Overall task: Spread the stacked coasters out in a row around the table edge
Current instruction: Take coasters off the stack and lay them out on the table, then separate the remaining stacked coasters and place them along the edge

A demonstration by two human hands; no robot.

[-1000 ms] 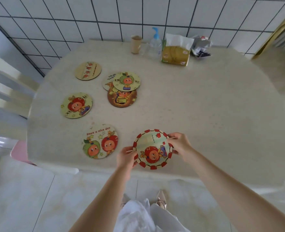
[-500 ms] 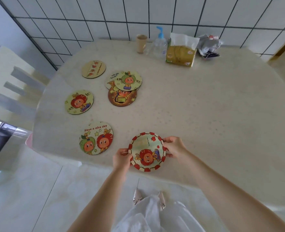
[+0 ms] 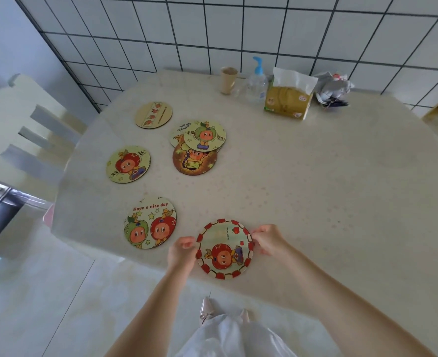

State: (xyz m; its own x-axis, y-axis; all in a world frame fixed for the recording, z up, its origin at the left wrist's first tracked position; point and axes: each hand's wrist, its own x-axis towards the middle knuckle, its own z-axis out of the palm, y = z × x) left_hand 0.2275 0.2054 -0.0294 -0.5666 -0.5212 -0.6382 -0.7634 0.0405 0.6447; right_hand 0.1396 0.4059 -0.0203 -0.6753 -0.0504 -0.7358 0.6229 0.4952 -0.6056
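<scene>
Speckled cream table bearing coasters, cup, tissues.

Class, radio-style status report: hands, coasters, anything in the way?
Left hand and right hand grip red-bordered coaster at near table edge. Three coasters still overlap in pile. Nothing in the way.

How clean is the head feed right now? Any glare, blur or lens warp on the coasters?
Head view: soft, even daylight, no hard glare on the table; strong wide-angle warp bends the wall tiles and table edge; the red-bordered coaster between left hand and right hand reads clearly; the chair at the far left is smeared.
</scene>
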